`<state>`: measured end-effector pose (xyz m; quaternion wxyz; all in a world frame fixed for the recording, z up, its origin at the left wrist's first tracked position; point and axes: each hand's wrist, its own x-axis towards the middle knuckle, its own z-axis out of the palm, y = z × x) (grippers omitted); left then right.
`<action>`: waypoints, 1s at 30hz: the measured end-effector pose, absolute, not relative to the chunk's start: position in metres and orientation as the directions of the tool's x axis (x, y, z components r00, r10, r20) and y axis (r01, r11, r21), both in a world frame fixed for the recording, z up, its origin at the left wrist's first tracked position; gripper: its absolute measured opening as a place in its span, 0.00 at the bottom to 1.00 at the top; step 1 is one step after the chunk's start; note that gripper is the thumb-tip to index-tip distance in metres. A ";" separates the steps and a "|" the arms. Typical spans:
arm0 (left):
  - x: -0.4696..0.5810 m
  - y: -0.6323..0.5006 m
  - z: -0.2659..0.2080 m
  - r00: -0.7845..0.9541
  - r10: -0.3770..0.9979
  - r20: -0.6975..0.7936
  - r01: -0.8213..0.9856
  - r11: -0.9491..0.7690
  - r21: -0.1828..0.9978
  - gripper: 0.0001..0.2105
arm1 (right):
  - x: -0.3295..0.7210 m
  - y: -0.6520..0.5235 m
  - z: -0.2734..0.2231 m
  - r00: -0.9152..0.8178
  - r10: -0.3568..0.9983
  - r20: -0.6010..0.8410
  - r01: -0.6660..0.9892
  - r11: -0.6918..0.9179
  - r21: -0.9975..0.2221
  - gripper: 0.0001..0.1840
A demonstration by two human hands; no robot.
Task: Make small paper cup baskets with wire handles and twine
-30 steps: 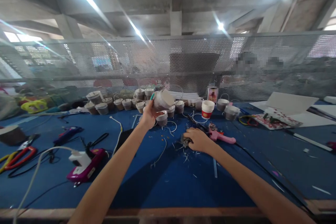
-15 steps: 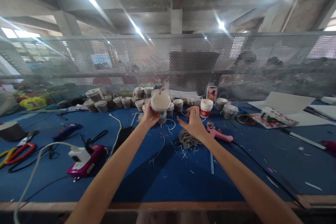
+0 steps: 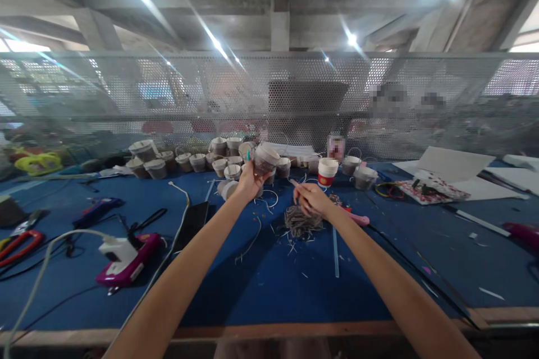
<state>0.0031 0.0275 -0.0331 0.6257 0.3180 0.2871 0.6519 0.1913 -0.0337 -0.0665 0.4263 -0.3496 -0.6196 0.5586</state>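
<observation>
My left hand [image 3: 251,180] is closed around a small grey bucket [image 3: 266,160] with a pale rim, lifted above the table and tilted. Its side wall faces me, and a thin wire handle seems to rise from it. To the right, my right hand [image 3: 312,200] hovers with curled fingers and one digit pointing left; whatever it may pinch is too small to make out. Just below that hand lies a bundle of grey cord [image 3: 302,223]. A pink glue gun [image 3: 357,219] rests beside it, partly behind the wrist.
Several similar buckets [image 3: 197,162] line the back of the blue table [image 3: 269,291], before a perforated metal screen [image 3: 227,90]. White-and-red paper cups [image 3: 327,173] stand behind my right hand. Leftward are a purple power strip [image 3: 128,269], a phone [image 3: 193,221], a blue glue gun [image 3: 99,210] and scissors [image 3: 21,244].
My left hand has turned the bucket, so its wall rather than its opening faces me, and shifted slightly right. My right hand has come lower, its fingers now curled over the cord bundle.
</observation>
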 end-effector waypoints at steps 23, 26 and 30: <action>0.058 0.055 -0.124 -0.109 0.875 0.472 0.662 -0.291 0.691 0.13 | 0.201 -0.046 -0.090 -0.449 0.833 0.322 0.789 0.539 -0.294 0.24; 0.061 0.053 -0.119 -0.077 0.864 0.497 0.753 -0.276 0.597 0.14 | 0.200 -0.046 -0.090 -0.465 0.830 0.309 0.804 0.542 -0.245 0.21; 0.064 0.043 -0.105 -0.012 0.840 0.542 0.830 -0.295 0.474 0.14 | 0.200 -0.051 -0.089 -0.395 0.755 0.523 0.804 0.560 -0.201 0.12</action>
